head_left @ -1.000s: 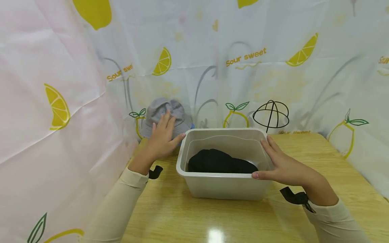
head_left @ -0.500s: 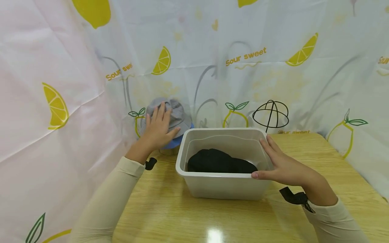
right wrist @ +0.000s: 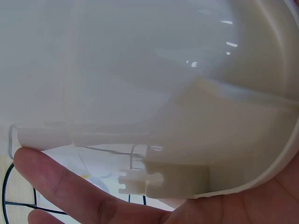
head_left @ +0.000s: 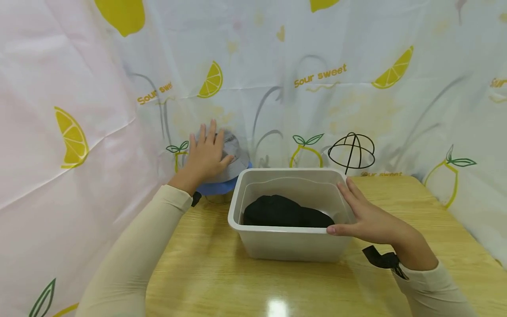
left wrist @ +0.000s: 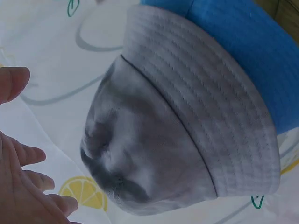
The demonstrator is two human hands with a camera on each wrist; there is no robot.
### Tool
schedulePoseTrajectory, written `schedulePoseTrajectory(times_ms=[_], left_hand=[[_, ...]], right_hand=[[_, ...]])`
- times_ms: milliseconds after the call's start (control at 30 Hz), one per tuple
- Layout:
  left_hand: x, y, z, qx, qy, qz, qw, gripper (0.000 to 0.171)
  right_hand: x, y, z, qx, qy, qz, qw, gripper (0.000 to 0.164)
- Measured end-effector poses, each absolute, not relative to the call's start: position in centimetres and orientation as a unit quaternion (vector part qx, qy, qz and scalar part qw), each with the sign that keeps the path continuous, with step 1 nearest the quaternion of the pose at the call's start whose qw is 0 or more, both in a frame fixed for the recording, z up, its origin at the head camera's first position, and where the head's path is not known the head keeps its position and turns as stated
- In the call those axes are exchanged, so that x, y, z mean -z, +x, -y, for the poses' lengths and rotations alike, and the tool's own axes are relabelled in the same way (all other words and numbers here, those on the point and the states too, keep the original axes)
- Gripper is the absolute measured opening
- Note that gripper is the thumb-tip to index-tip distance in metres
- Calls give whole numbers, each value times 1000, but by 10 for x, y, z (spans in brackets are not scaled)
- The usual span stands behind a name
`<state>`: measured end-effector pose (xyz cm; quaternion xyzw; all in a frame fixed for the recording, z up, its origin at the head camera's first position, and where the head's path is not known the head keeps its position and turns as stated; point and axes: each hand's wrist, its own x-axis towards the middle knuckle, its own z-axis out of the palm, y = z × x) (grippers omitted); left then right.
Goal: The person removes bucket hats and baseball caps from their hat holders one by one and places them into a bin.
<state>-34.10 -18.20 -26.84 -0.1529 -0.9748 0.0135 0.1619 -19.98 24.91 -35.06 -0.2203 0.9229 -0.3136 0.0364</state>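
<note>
A grey bucket hat (head_left: 234, 165) sits at the back left, over a blue bucket hat (head_left: 218, 188). An olive-brown edge (left wrist: 286, 16) peeks out beneath the blue one. My left hand (head_left: 207, 154) is raised in front of the grey hat with its fingers spread; in the left wrist view a gap separates the fingers from the hat's crown. A pale plastic bin (head_left: 293, 242) stands mid-table with a black cap (head_left: 277, 212) lying inside. Against the bin's right end rests my right hand (head_left: 374, 220), its thumb on the front rim and its fingers straight along the side.
Behind the bin to the right stands a black wire dome stand (head_left: 351, 152). Printed lemon curtains (head_left: 269, 105) hang close behind and to the left of the wooden table (head_left: 214, 268).
My left hand has moved up and slightly left, uncovering more of the blue hat's brim. The right hand and the bin stay nearly where they were.
</note>
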Motion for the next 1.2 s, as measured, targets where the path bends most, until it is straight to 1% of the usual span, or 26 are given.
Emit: schedulePoseTrajectory(times_ms=[300, 500, 600, 867, 1000, 1200], left_hand=[[257, -357, 180, -18, -137, 978, 157, 93], [263, -380, 183, -22, -138, 978, 157, 96], [264, -382, 181, -22, -134, 979, 154, 97], [257, -390, 180, -38, -136, 975, 174, 101], [253, -396, 182, -37, -124, 978, 165, 104], [251, -400, 188, 5, -107, 985, 136, 108]], right_hand=[[353, -200, -249, 311, -219, -924, 29, 121], [353, -201, -249, 306, -217, -926, 27, 121], [353, -200, -249, 309, -217, -926, 28, 120], [354, -200, -249, 312, -218, -924, 29, 119], [355, -201, -250, 310, -218, -925, 29, 119], [355, -202, -250, 316, -218, -923, 34, 118]])
